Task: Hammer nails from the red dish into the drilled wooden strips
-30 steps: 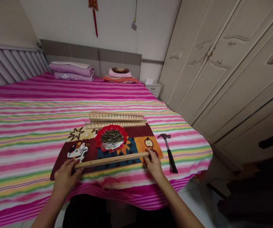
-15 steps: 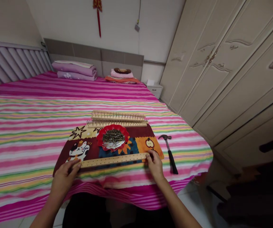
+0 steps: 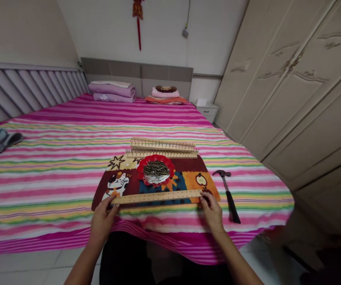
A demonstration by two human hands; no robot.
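Along the near side of the patterned mat (image 3: pixel 196 164), the wooden strip (image 3: pixel 158 196) spans from hand to hand. The left hand (image 3: pixel 103 218) pinches one end between thumb and fingers; the right hand (image 3: pixel 212 212) pinches the other the same way. Two rows of small dark dots run along its upper face; whether they are holes or marks is too fine to tell, as is whether the strip rests on the mat or sits slightly above it. Holding it well, I judge, calls for even pressure at both ends, fingertips clear of the dotted face and the strip level, so that it does not roll.

Just beyond it stands a scalloped red bowl (image 3: pixel 141 171), heaped with loose metal nails (image 3: pixel 156 172). Behind the bowl lie two boards (image 3: pixel 182 155), each bristling with upright nails. Right of the mat, a claw hammer (image 3: pixel 232 204) lies on the striped bedspread (image 3: pixel 54 174).
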